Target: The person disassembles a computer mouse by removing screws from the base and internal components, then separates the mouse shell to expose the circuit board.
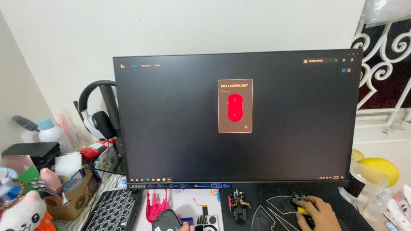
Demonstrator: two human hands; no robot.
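Right hand (pixel 316 210): fingers curled down over a small yellow-and-black part (pixel 301 204) on the dark patterned mat (pixel 274 209).
Left hand (pixel 185 224): barely visible, grip unclear, touching a rounded black shell (pixel 166 221).
Monitor (pixel 180 141): flat, glossy, mostly dark.

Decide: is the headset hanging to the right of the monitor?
No. The headset hangs on a stand at the left edge of the monitor.

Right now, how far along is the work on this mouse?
Done: the mouse looks taken apart; a red shell and a black inner part lie below the monitor, which shows a red mouse picture. In hand: the right hand rests on a small part with yellow; the left hand touches a dark shell. Left: the pieces remain separate.
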